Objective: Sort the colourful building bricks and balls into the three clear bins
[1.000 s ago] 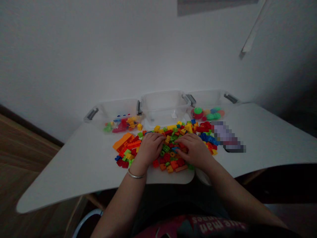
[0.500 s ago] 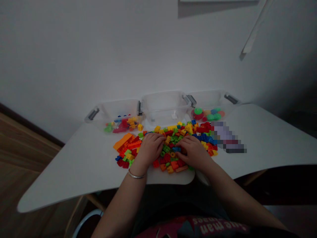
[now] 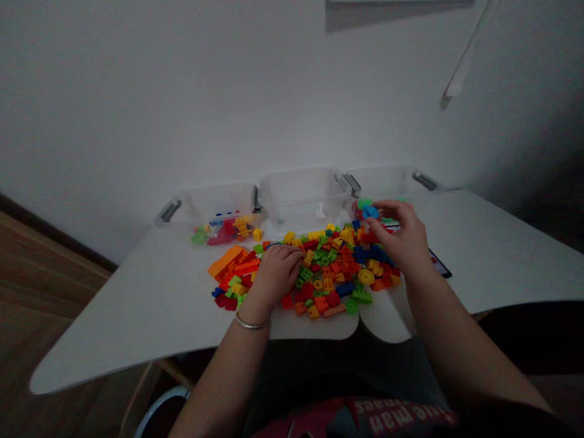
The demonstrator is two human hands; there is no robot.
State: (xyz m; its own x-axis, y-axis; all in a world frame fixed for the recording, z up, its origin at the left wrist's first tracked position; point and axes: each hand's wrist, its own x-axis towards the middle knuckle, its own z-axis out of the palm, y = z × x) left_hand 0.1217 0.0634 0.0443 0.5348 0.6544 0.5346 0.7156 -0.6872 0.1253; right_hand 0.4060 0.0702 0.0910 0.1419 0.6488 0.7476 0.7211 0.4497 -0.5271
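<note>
A loose pile of colourful plastic building blocks [image 3: 326,258] covers the middle of the table. Over its left half rests my left hand [image 3: 280,271], palm down, a metal bangle on the wrist. Its fingers lie stretched over the blocks near an orange-yellow piece; nothing shows held in it, though the undersides of the fingers are hidden. My right hand [image 3: 404,237] is raised at the front of the right clear box [image 3: 387,179]. Between thumb and fingertips it pinches a small rounded blue building block [image 3: 370,212].
Clear plastic boxes with grey latches line the wall. The left box [image 3: 214,198] contains mixed coloured pieces; the middle box [image 3: 303,182] stands behind the pile. Round green and red pieces [image 3: 364,204] show in the right box. A dark-edged phone-like device [image 3: 441,264] lies partly behind my right hand.
My right hand has lifted off the pile and moved right and away from me to the right box, carrying the blue block. My left hand has stayed in place.
</note>
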